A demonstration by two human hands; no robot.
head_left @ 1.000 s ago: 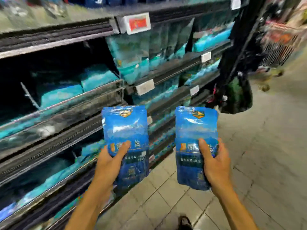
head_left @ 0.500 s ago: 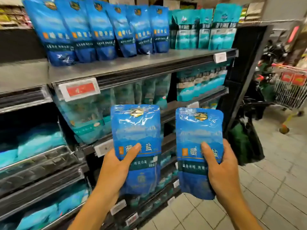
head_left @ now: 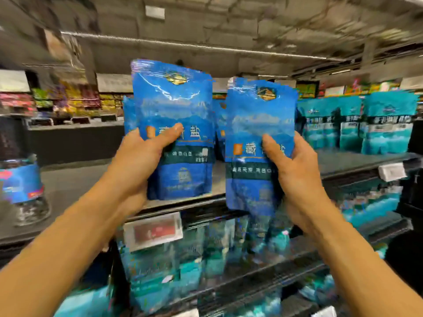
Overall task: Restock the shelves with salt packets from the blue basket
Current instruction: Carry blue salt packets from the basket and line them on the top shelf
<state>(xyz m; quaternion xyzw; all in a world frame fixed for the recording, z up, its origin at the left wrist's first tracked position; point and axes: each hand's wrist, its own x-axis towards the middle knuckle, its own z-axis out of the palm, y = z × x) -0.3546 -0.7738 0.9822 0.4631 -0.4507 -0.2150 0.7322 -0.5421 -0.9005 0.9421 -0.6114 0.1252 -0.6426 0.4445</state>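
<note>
Left packet: a glossy blue plastic salt packet (head_left: 176,124) is standing upright in the air, in front of the grey metal top shelf (head_left: 75,179).
Left hand: the left hand (head_left: 137,163) is gripping it, thumb lying across the front.
Right packet: a 2nd blue plastic salt packet (head_left: 258,143) is sitting slightly lower, just beside the 1st.
Right hand: the right hand (head_left: 297,170) is clasping it, thumb on its front.
Shelf stock: teal salt packets (head_left: 366,126) are standing on the shelf at right.
Shelf edge: a white-framed red price tag (head_left: 155,232) is hanging below.
</note>
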